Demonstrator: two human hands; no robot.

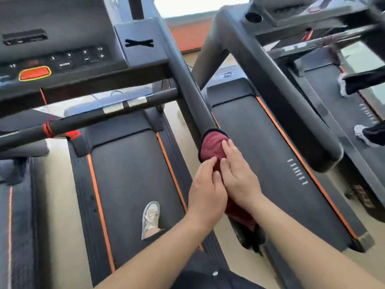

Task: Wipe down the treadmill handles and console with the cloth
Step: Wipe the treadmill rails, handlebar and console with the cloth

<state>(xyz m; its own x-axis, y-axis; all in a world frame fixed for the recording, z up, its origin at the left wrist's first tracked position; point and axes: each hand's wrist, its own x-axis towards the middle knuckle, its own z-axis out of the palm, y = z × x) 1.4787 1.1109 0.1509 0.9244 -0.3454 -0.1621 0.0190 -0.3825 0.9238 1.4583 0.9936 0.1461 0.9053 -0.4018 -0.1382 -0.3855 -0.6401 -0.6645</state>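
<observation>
Two bare hands meet over a dark red cloth [212,145] bunched around the rounded end of a treadmill's side handle [188,86]. The left hand [206,190] has curled fingers and pinches a fold of the cloth between thumb and fingertips. The right hand [239,180], touching it on the far side, lies flat on the cloth with straight fingers held close together, the tips pressing on the covered handle end. The cloth looks soft and wrinkled; a loose tail of it hangs below the right wrist.

Up and away from the grip, the handle runs as a thick, matte black tube to the console [62,49], a dark plastic panel with small white-marked buttons and an oblong red stop button [35,73] ringed in yellow. Below the console, left of the grip, a thinner black crossbar [87,116] carries two shiny metal plates and a band of red tape.

Beneath the hands and to their left is the flat, dull black running belt [133,184], edged with orange stripes, with a pale laced shoe [150,217] standing on it.

Right of the grip stands a second treadmill [270,163] with the same black belt and orange trim, and its own thick black handle.
</observation>
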